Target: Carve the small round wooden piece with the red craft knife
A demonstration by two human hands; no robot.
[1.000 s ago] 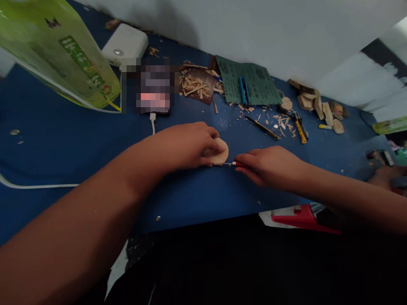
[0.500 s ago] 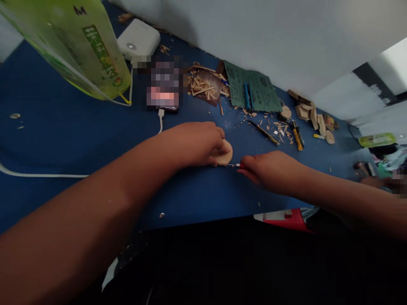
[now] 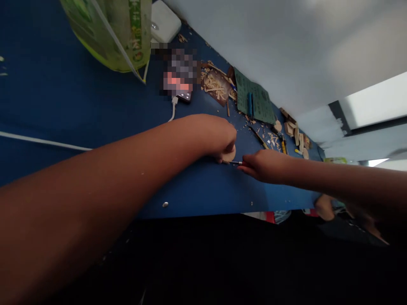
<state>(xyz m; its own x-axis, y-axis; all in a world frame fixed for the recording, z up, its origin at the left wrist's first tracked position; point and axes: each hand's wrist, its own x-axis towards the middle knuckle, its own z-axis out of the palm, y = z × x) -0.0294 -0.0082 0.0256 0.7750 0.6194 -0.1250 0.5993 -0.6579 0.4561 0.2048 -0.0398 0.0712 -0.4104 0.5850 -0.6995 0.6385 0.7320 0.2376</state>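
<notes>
Head view: the left hand (image 3: 219,137) curls over a pale wooden disc (image 3: 231,154), seemingly pinning it steady on the blue table (image 3: 203,190), while the right hand (image 3: 260,166) pinches a slim metal-tipped tool (image 3: 233,162) at the disc's lower edge. Beyond the disc lie wood shavings (image 3: 216,87) and green sandpaper (image 3: 254,96).

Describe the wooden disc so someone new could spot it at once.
Start at the blue work surface, near its front edge. The pale round wooden disc lies under the left hand, by the thin tool in the right hand. Other wood pieces lie farther off, untouched.
</notes>
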